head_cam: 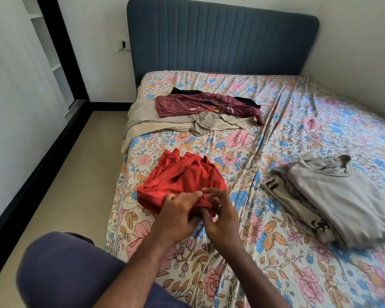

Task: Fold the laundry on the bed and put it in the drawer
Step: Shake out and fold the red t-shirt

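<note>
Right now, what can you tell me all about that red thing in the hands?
The red garment is soft, thin-looking cloth, plain bright red, bunched and wrinkled rather than folded. It lies on the flowery bedsheet near the bed's left edge. Its near edge is gathered where the left hand and right hand both pinch it. What kind of clothing it is cannot be told.

Both hands, left hand (176, 215) and right hand (222, 215), seem to pinch the crumpled red shirt (180, 176) on the bed (276, 138), beside a folded pile (333, 196).
</note>
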